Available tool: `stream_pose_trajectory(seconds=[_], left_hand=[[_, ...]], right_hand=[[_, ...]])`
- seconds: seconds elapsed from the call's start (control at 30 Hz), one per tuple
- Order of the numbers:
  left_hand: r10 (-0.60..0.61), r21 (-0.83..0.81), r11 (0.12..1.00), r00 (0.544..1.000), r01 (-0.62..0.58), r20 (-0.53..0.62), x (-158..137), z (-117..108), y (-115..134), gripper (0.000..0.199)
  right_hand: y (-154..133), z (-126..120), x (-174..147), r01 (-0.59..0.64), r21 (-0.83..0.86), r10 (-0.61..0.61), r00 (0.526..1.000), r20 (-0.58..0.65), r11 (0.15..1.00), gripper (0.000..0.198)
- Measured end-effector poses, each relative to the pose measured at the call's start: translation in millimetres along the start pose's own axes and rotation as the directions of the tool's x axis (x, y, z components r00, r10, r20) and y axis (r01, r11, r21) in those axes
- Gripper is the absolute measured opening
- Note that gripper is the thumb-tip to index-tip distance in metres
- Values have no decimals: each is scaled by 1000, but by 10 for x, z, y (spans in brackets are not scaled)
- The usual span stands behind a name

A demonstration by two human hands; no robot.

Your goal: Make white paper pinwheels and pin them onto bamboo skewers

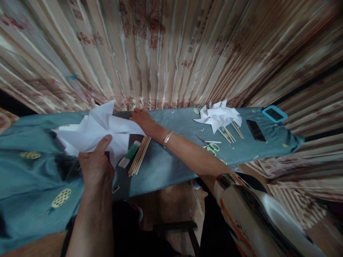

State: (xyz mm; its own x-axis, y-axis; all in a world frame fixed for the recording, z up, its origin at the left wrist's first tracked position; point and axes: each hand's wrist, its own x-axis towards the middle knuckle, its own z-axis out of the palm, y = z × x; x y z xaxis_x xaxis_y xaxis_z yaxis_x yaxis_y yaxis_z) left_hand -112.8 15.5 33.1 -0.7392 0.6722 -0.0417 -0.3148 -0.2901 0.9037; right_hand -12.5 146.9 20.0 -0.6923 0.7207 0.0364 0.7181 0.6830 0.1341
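Note:
A large white paper pinwheel is in my left hand, its thumb pressed on the front and the other fingers hidden underneath. White paper shows below its left side. My right hand reaches past the pinwheel's right blade to the back of the table. Its fingers are curled down, and whatever lies under the fingertips is hidden. Between the hands and the front edge lie several wooden sticks, side by side, with a green and white pack along their left.
Several white pinwheels on sticks lie to the right. Scissors with yellow-green handles are nearer, beside a white strip. A phone and a blue-framed device lie farther right. Curtains hang behind the cloth-covered table.

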Motion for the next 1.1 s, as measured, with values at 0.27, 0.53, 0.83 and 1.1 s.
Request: stream_pose_trajectory(seconds=[0.27,0.53,0.83,1.1], left_hand=[[-2,-45,999,999,4,34,16,-24,-11,36],[-15,-46,999,1000,15,1,30,-26,-16,39],[-11,-59,998,1000,10,-22,46,-29,-22,39],[42,-63,997,999,-43,-18,67,-42,-22,37]], right_hand=[[32,19,-23,5,2,-5,1000,-5,1000,27],[70,-17,-64,55,-24,-55,998,-17,998,29],[92,-23,-127,143,44,-142,989,-36,989,29],[175,-244,-450,134,203,-106,984,-143,970,13]])
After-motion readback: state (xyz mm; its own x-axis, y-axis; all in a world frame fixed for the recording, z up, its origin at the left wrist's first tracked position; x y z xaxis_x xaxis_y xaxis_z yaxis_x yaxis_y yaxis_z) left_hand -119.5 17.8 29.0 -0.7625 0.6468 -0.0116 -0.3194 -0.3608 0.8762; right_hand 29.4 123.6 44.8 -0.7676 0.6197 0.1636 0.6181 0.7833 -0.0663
